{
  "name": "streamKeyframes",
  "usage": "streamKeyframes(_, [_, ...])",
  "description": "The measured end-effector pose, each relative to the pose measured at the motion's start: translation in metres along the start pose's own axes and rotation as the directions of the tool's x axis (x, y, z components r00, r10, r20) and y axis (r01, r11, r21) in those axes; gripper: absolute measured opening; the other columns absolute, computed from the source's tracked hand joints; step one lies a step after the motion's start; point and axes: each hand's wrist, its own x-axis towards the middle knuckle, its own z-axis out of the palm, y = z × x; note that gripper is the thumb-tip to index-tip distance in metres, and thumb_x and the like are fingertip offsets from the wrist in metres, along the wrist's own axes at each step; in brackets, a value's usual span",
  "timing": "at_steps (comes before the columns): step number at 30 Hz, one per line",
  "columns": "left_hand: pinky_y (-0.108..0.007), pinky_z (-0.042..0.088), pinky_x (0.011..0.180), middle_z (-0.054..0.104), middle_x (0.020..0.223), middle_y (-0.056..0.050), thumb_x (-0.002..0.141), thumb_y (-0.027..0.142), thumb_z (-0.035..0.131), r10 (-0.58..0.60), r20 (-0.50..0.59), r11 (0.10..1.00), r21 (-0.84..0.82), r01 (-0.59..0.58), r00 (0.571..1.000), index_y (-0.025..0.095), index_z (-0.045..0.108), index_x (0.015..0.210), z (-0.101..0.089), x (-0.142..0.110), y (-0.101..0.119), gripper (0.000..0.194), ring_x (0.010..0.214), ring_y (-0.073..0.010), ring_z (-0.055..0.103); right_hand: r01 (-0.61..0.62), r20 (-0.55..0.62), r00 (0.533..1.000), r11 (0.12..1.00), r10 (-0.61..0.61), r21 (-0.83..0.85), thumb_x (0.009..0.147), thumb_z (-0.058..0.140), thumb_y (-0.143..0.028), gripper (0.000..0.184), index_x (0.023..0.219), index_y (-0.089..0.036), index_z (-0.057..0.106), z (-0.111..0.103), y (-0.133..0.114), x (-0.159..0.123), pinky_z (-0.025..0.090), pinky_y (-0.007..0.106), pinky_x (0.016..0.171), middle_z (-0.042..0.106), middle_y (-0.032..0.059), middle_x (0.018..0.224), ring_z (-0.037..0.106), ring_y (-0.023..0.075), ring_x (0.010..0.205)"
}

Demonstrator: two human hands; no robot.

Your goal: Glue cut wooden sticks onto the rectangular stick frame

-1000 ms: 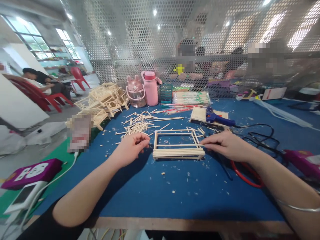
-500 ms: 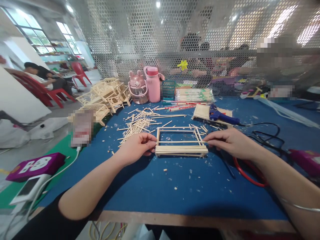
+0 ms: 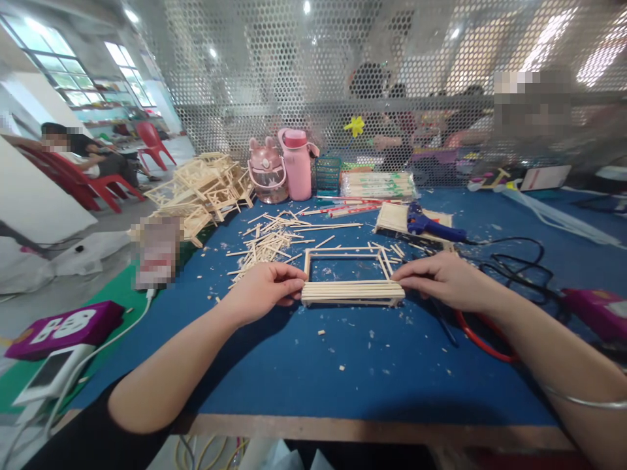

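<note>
A small wooden stick frame (image 3: 343,250) stands on the blue work surface in front of me, with several sticks laid side by side along its near part. My left hand (image 3: 264,288) is closed in a pinch at the left end of the rearmost of these, a thin wooden stick (image 3: 349,282). At its right end, the fingertips of my right hand (image 3: 435,277) pinch it too. The stick lies across the frame against its neighbours; the frame's far part is uncovered.
Loose sticks (image 3: 269,245) lie behind my left hand, near a pile of stick structures (image 3: 210,186). A blue glue gun (image 3: 434,225) rests at the back right, its black cable running right. Pink bottles (image 3: 297,166) stand before a perforated metal screen (image 3: 274,78). Red-handled pliers (image 3: 482,343) lie beneath my right forearm.
Both hands have drawn the stick toward me, closing the gap between it and the laid sticks. The camera view has shifted slightly.
</note>
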Motion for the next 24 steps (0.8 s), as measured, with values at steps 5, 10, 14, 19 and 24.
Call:
streamKeyframes(5, [-0.023, 0.051, 0.062, 0.069, 0.076, -0.002, 0.070, 0.041, 0.066, -0.005, 0.006, 1.000, 0.021, 0.005, 1.000, 0.018, 0.068, 0.089, -0.001, -0.001, 0.002, 0.031, 0.069, -0.0127, 0.062, 0.009, 0.072, 0.997, 1.000, -0.011, 0.016, 0.084, 0.049, -0.028, 0.023, 0.097, -0.023, 0.066, -0.005, -0.006, -0.001, 0.044, 0.022, 0.056, 0.068, -0.0019, 0.067, 0.060, 0.0111, 0.056])
streamKeyframes(10, [-0.023, 0.051, 0.064, 0.066, 0.072, -0.002, 0.068, 0.044, 0.068, -0.007, 0.006, 1.000, 0.017, 0.007, 1.000, 0.016, 0.068, 0.086, -0.001, -0.001, 0.004, 0.033, 0.066, -0.0120, 0.060, -0.101, 0.154, 0.985, 0.986, 0.080, 0.135, 0.082, 0.050, -0.033, 0.015, 0.083, -0.019, 0.055, -0.009, -0.011, -0.001, 0.043, 0.024, 0.058, 0.063, -0.0013, 0.063, 0.058, 0.0123, 0.058])
streamKeyframes(14, [-0.024, 0.050, 0.063, 0.064, 0.068, -0.001, 0.066, 0.044, 0.069, -0.008, -0.005, 1.000, -0.003, 0.008, 1.000, 0.016, 0.066, 0.083, -0.001, 0.002, 0.001, 0.033, 0.063, -0.0113, 0.059, -0.119, 0.149, 0.983, 0.990, 0.107, 0.073, 0.080, 0.052, -0.035, 0.017, 0.079, -0.019, 0.059, -0.012, -0.007, 0.000, 0.042, 0.025, 0.058, 0.062, -0.0012, 0.064, 0.055, 0.0125, 0.059])
streamKeyframes(19, [-0.023, 0.049, 0.062, 0.063, 0.066, 0.000, 0.067, 0.046, 0.069, -0.012, -0.004, 1.000, 0.018, 0.012, 1.000, 0.015, 0.065, 0.079, -0.003, 0.005, -0.002, 0.033, 0.061, -0.0104, 0.058, -0.069, 0.121, 0.991, 0.997, 0.064, 0.035, 0.079, 0.052, -0.031, 0.017, 0.079, -0.019, 0.063, -0.015, -0.006, 0.000, 0.041, 0.024, 0.060, 0.064, -0.0004, 0.070, 0.056, 0.0122, 0.063])
streamKeyframes(24, [-0.025, 0.048, 0.061, 0.066, 0.068, -0.004, 0.068, 0.050, 0.065, -0.028, -0.046, 0.989, 0.141, 0.034, 0.999, 0.014, 0.068, 0.081, -0.003, 0.001, 0.002, 0.038, 0.061, -0.0131, 0.059, -0.031, 0.102, 0.994, 0.999, 0.032, -0.009, 0.080, 0.052, -0.027, 0.015, 0.079, -0.018, 0.064, -0.015, -0.007, 0.000, 0.042, 0.024, 0.063, 0.066, 0.0001, 0.073, 0.057, 0.0126, 0.066])
